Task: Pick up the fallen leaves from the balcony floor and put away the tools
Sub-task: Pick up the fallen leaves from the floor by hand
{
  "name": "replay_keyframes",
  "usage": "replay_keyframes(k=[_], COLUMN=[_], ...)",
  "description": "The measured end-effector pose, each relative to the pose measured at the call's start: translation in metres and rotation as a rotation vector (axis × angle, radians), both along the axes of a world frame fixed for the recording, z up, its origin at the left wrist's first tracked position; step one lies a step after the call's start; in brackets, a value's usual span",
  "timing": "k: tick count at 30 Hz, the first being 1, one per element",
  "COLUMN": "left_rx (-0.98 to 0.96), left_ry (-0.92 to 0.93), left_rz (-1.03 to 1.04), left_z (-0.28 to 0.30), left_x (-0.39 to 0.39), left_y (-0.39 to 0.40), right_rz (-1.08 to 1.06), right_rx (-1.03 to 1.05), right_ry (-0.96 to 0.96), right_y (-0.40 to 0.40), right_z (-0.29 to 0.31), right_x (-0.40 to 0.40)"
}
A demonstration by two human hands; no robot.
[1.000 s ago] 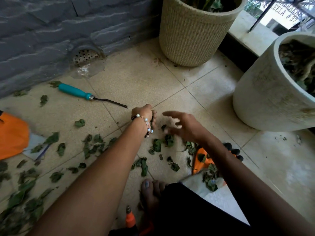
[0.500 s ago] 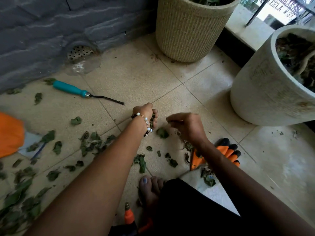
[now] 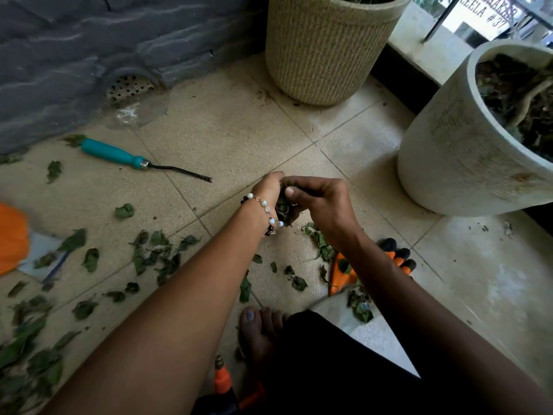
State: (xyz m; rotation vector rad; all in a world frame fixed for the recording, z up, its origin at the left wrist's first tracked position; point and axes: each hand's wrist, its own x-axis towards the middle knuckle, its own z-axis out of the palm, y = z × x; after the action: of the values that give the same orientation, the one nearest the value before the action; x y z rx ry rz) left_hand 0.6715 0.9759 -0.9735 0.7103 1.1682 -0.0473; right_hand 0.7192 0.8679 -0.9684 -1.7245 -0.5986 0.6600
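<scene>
At frame centre, the left hand [image 3: 267, 189] and right hand [image 3: 321, 199] both clutch a bunch of leaves [image 3: 283, 208]; more fallen leaves [image 3: 155, 256] litter the lower left, teal-handled weeder [image 3: 140, 161] at left.

Single head-worn, wide-angle view, looking forward and steeply down. Both hands sit close at frame centre; the tiled floor [image 3: 227, 136] fills most of the frame.
</scene>
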Motion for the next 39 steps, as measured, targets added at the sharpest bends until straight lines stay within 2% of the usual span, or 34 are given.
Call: replay_keyframes(k=[2, 3, 8, 10, 12, 14, 16, 18, 20, 23, 25, 26, 28, 30, 33, 39], left_rx=[-0.004, -0.002, 0.009, -0.011, -0.015, 0.012, 0.053, 0.059, 0.071, 0.085, 0.092, 0.098, 0.115, 0.136, 0.148, 0.167], left_ry=[-0.003, 0.0, 0.064, 0.078, 0.101, 0.119, 0.083, 0.045, 0.032, 0.077, 0.1, 0.104, 0.104, 0.095, 0.085, 0.081], left_rz=[-0.047, -0.061, 0.017, 0.046, 0.06, 0.08, 0.096, 0.069, 0.05, 0.065, 0.081, 0.084, 0.084, 0.077, 0.067, 0.081], left_z=[0.004, 0.006, 0.001, -0.006, -0.021, -0.013, -0.004, -0.004, -0.003, -0.007, -0.01, -0.012, -0.012, -0.011, -0.011, -0.012], left_x=[-0.001, 0.0, 0.013, 0.013, 0.015, 0.013, 0.013, 0.015, 0.014, 0.009, 0.005, 0.004, 0.003, 0.002, 0.001, 0.0], left_y=[-0.002, -0.005, -0.013, -0.013, -0.012, -0.013, -0.015, -0.015, -0.013, -0.007, -0.004, -0.003, -0.003, -0.004, -0.01, -0.012], right_rz=[-0.023, -0.03, 0.106, 0.222, 0.399, 0.51, 0.423, 0.212, 0.153, 0.48, 0.648, 0.661, 0.63, 0.605, 0.583, 0.416], right_rx=[-0.005, -0.034, -0.198, -0.302, -0.477, -0.417, -0.162, -0.056, -0.215, -0.651, -0.813, -0.843, -0.803, -0.738, -0.663, -0.517], right_ry=[0.058, 0.011, -0.677, -0.796, -0.732, -0.507, -0.196, -0.027, -0.135, -0.443, -0.612, -0.705, -0.868, -0.915, -0.92, -0.812], right_y=[-0.003, -0.004, -0.008, -0.011, -0.017, -0.023, -0.028, -0.036, -0.045, -0.059, -0.066, -0.068, -0.072, -0.073, -0.072, -0.052], right_z=[0.001, 0.001, -0.004, -0.003, -0.003, 0.003, 0.015, 0.022, 0.018, 0.004, -0.008, -0.013, -0.017, -0.02, -0.024, -0.019], right_x=[0.002, 0.004, 0.004, 0.004, 0.01, 0.015, 0.015, 0.017, 0.026, 0.028, 0.019, 0.013, 0.005, 0.003, 0.006, 0.003])
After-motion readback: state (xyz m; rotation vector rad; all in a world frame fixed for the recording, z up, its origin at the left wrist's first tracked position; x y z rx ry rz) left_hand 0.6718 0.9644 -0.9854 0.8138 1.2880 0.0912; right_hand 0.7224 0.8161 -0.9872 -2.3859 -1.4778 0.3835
